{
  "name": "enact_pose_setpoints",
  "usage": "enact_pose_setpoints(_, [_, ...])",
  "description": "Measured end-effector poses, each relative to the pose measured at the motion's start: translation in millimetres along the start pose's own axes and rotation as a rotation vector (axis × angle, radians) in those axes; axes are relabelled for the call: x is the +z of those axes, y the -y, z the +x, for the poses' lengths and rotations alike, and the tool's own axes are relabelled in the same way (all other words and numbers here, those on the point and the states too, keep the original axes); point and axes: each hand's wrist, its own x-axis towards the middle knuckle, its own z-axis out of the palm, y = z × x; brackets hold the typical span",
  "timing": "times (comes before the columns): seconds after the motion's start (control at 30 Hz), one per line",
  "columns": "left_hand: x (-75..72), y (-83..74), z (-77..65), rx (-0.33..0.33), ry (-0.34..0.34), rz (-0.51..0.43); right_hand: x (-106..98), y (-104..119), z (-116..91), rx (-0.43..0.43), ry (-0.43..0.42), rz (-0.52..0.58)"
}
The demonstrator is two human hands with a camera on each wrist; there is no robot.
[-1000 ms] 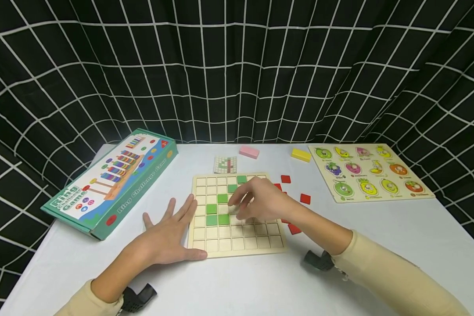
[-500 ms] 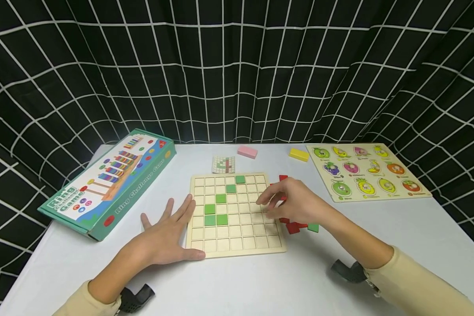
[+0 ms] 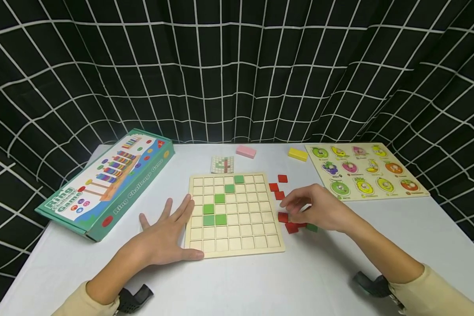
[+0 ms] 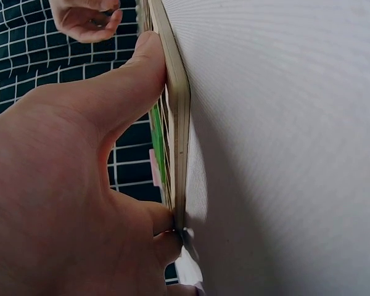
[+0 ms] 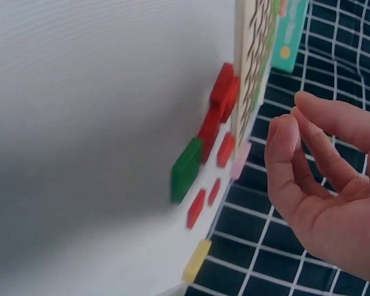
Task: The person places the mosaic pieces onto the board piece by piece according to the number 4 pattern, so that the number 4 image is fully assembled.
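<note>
A pale wooden grid board (image 3: 258,229) lies on the table, with several green square tiles (image 3: 220,219) set in its cells in a slanting line. My left hand (image 3: 163,239) is spread at the board's left side, thumb on the near corner and fingertips along the edge; in the left wrist view the thumb (image 4: 145,65) touches the rim. Right of the board, my right hand (image 3: 321,210) hovers over loose red tiles (image 3: 283,217), fingers loosely bent. The right wrist view shows nothing between its fingertips. A loose green tile (image 5: 187,171) lies beside the red ones, partly covered by the hand in the head view.
Behind the board sit a small pattern card (image 3: 222,165), a pink block (image 3: 246,151) and a yellow block (image 3: 298,154). A Ring Challenge Game box (image 3: 106,184) stands at left, a fruit puzzle board (image 3: 369,173) at right. A black gridded curtain (image 3: 237,79) surrounds the table.
My right hand has moved right, from above the grid board to over the loose red tiles. The left hand stays at the board's edge. The tiles on the board look the same.
</note>
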Motion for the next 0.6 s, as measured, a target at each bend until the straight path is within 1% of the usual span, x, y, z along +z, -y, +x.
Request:
enact_pose_setpoints(0.37, [0.5, 0.7, -0.8, -0.004, 0.009, -0.010, -7, -24, -16, 0.079, -0.006, 0.038])
enact_pose_setpoints(0.6, [0.4, -0.2, -0.3, -0.017, 0.017, -0.002, -9, -38, -22, 0.186, 0.001, 0.046])
